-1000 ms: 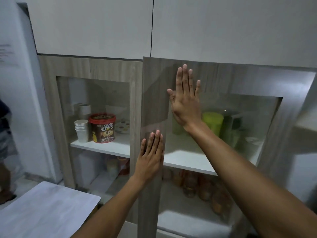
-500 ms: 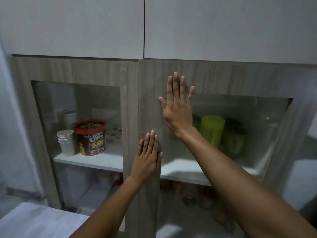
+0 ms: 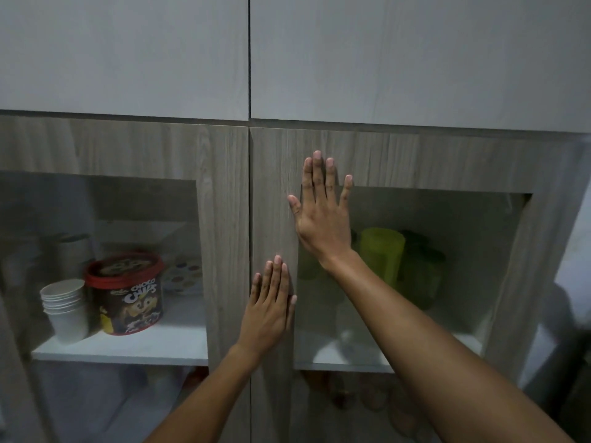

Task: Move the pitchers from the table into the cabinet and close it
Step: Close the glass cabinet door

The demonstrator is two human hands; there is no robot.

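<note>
You are on the closing step: the right cabinet door (image 3: 271, 193) looks flush with the left door (image 3: 224, 193), and the green pitchers (image 3: 382, 254) stand on the shelf behind its glass. Your right hand (image 3: 323, 215) and left hand (image 3: 270, 310) lie flat and open against the door, gripping nothing; next, I judge, simply lift both palms away

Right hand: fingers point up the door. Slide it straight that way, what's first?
The right hand, flat on the right cabinet door, would cross the door's top rail, then reach the white upper cabinet panel. Nothing else shows in between.
</note>
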